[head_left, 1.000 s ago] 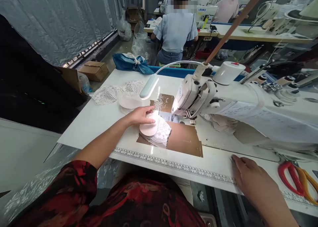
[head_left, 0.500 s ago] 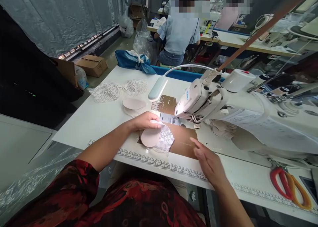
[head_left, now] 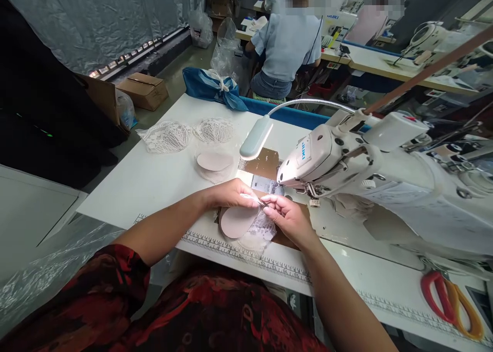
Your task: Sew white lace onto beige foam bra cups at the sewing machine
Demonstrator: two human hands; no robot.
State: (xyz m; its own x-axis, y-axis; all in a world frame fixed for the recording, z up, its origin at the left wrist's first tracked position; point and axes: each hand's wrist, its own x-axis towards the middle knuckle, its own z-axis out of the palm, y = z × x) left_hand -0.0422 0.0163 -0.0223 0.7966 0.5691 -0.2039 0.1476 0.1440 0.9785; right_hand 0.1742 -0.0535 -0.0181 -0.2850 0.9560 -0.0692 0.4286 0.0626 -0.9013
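Observation:
A lace bra cup with a smooth beige pad is held just in front of the sewing machine. My left hand pinches its upper edge between thumb and fingers. From the other side my right hand is closed on the same edge, its fingertips almost meeting the left thumb. Something small and dark shows between the fingertips, too small to name. Behind my left hand lies another beige cup pad on sheer fabric. Two white lace pieces rest farther back on the table.
A lamp on a bent neck hangs over the machine's needle area. Orange and red scissors lie at the right front, and a printed ruler runs along the near edge. Beyond the blue cloth bundle sits a person.
My right hand has moved left from the brown plate to the cup's upper edge and closed there. The cup has shifted slightly toward me, and the view has turned a little left.

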